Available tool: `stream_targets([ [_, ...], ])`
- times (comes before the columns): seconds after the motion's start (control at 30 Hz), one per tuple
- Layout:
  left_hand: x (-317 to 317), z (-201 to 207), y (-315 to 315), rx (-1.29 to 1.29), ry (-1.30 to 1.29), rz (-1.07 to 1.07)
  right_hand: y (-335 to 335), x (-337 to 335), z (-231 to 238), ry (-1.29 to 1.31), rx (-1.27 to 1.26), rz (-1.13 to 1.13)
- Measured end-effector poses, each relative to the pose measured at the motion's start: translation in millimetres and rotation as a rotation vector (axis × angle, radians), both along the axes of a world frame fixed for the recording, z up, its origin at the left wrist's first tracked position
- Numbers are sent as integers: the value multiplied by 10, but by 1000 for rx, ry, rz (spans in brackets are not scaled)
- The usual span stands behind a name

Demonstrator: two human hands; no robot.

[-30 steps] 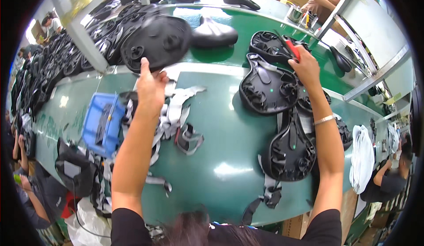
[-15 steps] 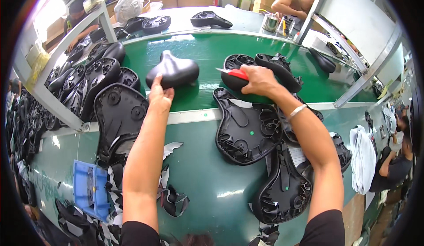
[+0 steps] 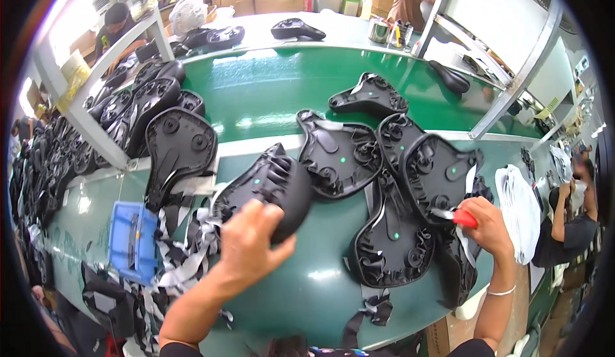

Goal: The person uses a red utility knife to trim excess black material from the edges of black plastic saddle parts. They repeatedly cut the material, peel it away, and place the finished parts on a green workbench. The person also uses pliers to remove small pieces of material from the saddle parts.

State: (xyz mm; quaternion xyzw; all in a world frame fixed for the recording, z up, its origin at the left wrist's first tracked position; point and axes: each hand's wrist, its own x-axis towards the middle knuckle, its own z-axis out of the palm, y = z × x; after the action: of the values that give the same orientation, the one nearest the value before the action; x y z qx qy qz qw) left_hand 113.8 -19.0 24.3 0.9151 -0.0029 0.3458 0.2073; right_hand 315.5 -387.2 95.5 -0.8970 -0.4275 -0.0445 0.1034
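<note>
My left hand [image 3: 253,241] is closed on the edge of a black bicycle saddle [image 3: 246,187], tilted with its hollow underside showing. The hand is slightly blurred, and its fingertips are partly hidden. In my right hand [image 3: 483,225] is a red-handled cutter [image 3: 462,217] with a short metal blade; its exact kind is unclear. The blade is over the lower edge of another upturned saddle [image 3: 442,171]. That saddle rests on a pile of similar ones, including one nearer me [image 3: 397,241] and one farther left [image 3: 339,155], with gathered cover edges and small green dots.
A green conveyor belt [image 3: 269,88] runs beyond the table, carrying an upturned saddle [image 3: 370,95]. Many saddles [image 3: 138,110] are heaped at left. A blue bin [image 3: 132,241] stands beside black scraps [image 3: 192,241]. Metal posts [image 3: 96,120] flank the belt; other people work beyond and at right.
Both hands have drawn back from the belt toward me. My left hand now holds a tilted saddle over the table. The shiny saddle on the belt is gone, and another upturned saddle tops the right-hand pile.
</note>
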Motion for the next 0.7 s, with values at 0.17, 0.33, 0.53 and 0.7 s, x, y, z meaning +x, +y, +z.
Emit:
stream_targets([
  [0.17,-450,-228,-595,-169,125,-145,447,-703,15,542,798,-123],
  [0.33,-872,-228,-944,-1123,337,-529,1659,-1710,-455,1010,603,472],
  [0.53,-1794,-567,-552,-1472,-155,152,2765,-2066,-912,854,487,548],
  [0.7,-2057,-591,-197,-1169,-438,654,3838,-2180,-1377,82,380,417],
])
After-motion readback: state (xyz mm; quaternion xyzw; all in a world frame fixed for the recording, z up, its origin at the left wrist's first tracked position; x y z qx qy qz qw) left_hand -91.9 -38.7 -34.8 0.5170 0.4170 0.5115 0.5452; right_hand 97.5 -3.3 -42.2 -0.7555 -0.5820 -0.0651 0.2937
